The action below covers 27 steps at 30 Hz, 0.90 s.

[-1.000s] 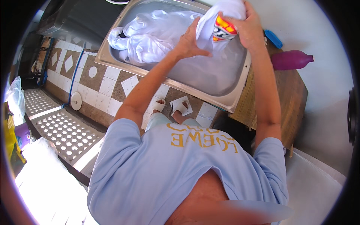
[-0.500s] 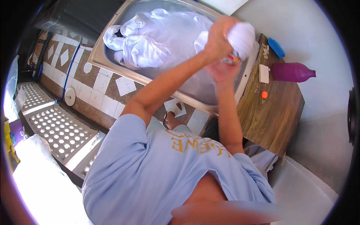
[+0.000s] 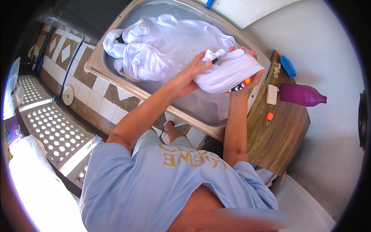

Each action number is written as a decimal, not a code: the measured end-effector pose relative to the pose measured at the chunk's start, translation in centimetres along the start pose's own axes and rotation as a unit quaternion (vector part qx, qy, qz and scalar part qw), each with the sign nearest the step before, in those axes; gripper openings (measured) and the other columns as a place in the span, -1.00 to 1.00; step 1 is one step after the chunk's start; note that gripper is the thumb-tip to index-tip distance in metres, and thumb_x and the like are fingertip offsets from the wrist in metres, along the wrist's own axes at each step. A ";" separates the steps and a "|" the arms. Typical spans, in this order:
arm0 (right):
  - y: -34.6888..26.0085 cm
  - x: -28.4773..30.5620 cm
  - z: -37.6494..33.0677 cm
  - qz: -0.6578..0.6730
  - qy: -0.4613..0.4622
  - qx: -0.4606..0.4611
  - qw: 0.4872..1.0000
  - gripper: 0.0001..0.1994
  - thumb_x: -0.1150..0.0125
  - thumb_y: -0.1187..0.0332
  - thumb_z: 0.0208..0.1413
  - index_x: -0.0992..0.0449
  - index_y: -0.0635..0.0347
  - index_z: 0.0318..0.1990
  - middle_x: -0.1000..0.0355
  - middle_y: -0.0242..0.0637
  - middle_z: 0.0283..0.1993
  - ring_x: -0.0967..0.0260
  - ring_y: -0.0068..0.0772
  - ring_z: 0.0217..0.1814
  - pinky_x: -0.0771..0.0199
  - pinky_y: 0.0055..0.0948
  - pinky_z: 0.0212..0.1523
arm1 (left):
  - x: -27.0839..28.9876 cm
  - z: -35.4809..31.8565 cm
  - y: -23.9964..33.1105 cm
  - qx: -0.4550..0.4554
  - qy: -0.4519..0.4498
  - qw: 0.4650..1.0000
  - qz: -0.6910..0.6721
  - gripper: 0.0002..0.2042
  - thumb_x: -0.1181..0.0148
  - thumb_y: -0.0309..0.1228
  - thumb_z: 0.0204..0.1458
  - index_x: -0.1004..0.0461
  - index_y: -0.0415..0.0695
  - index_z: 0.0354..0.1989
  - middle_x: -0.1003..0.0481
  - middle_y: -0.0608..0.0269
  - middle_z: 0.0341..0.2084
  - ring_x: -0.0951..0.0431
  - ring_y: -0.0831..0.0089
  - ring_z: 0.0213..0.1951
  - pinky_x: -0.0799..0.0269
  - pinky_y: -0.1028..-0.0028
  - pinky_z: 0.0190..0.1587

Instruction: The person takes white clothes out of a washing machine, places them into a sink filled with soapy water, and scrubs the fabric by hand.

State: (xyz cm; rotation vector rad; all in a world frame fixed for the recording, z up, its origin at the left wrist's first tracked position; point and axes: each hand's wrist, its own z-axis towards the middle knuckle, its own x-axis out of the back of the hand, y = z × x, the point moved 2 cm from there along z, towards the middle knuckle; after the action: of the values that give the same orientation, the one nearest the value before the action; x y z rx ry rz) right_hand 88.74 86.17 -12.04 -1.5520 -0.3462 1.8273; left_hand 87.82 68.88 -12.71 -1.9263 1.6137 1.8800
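A bunched white cloth [image 3: 228, 73] with a colourful printed patch hangs over the right part of a water-filled sink basin [image 3: 156, 96]. My left hand [image 3: 189, 75] is closed on its left side, thumb and fingers pressing the fabric. Supporting it from the right and beneath is my right hand [image 3: 255, 79], its fingertips curled over the far edge. In the cloudy water at the left lies a larger heap of wet white cloth [image 3: 145, 62], part of it spread towards the far right.
On the wooden counter [image 3: 282, 135] to the right are a purple bottle [image 3: 301, 95] lying on its side, a white block [image 3: 272, 94], an orange cap [image 3: 269, 116] and a blue plastic piece [image 3: 288, 67]. Perforated grey panels [image 3: 58, 133] stand at the left, beside patterned tiles.
The bunched cloth has come lower and nearer. My left hand has moved from on top of it to its left side, and my right hand now spreads under its right side.
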 end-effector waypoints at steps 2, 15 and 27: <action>0.5 -1.5 -0.5 -0.022 -0.006 -0.012 1.000 -0.48 0.05 -0.16 0.08 -0.34 0.03 0.00 -0.30 -0.11 -0.01 -0.25 0.18 0.10 -0.29 0.07 0.07 | 0.1 1.6 0.0 0.027 0.050 0.990 -0.128 -0.21 -0.42 -0.31 -0.19 -0.12 -0.19 0.23 -0.32 0.10 0.03 -0.36 0.35 0.04 -0.29 0.36 0.07; 0.3 -2.5 0.2 -0.136 0.274 -0.216 0.927 -0.57 0.06 -0.02 0.13 -0.40 0.17 -0.09 -0.41 -0.19 -0.06 -0.36 -0.21 0.01 -0.32 -0.19 0.09 | -5.2 3.2 4.7 -0.427 0.044 0.669 0.606 -0.79 -0.31 -0.38 -0.43 -0.52 0.03 -0.50 -0.48 0.38 -0.45 -0.50 0.32 -0.33 -0.46 0.41 -0.36; 1.0 -1.8 3.8 -0.216 -0.113 -0.566 0.787 -0.82 -0.06 0.24 0.03 -0.40 0.15 -0.32 -0.39 -0.26 -0.35 -0.35 -0.45 -0.28 -0.34 -0.49 -0.24 | -7.5 -1.2 1.7 -0.503 -0.183 0.490 0.688 -0.92 -0.12 -0.33 -0.30 -0.45 0.02 -0.57 -0.39 0.35 -0.50 -0.47 0.25 -0.38 -0.40 0.32 -0.50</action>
State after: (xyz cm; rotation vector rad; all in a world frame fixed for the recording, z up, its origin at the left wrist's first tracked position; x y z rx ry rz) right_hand 84.85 85.17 -10.41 -1.6870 -2.0240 1.4155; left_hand 89.51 72.07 -5.82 0.9364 2.1490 3.8342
